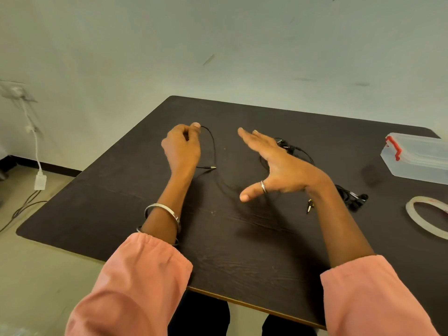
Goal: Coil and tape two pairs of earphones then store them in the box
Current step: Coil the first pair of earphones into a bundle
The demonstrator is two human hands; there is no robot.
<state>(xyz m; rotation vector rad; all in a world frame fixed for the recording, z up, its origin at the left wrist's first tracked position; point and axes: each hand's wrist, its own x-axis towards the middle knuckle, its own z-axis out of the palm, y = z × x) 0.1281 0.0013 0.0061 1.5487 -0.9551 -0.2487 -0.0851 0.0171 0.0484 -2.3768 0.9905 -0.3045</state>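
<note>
Two hands above a dark worktop (242, 263). Left hand (181, 149) at 11 o'clock of the worktop's middle, fingers curled and pinching one black earphone cable (213, 146), which arcs down to a gold jack plug (212, 168) lying just beside the wrist. Right hand (274, 166) at 1 o'clock, fingers straight and spread, thumb out, gripping nothing, raised over the surface. One ring on that thumb; two bangles on the left forearm. Second pair of earphones (354, 198) at 3 o'clock, a black tangle partly hidden behind the right hand and forearm; buds dark and hard to make out, another plug (309, 206) just beside the wrist. One clear plastic box (417, 158) with a red latch at 2 o'clock, cut off by the right edge; lid state hard to tell. One roll of clear tape (424, 219) at 3 o'clock, also cut off. Two pink sleeves at 6 o'clock. Pale scuffed wall beyond; at 9 o'clock a wall socket with a white cable and adapter hanging toward a beige floor.
</note>
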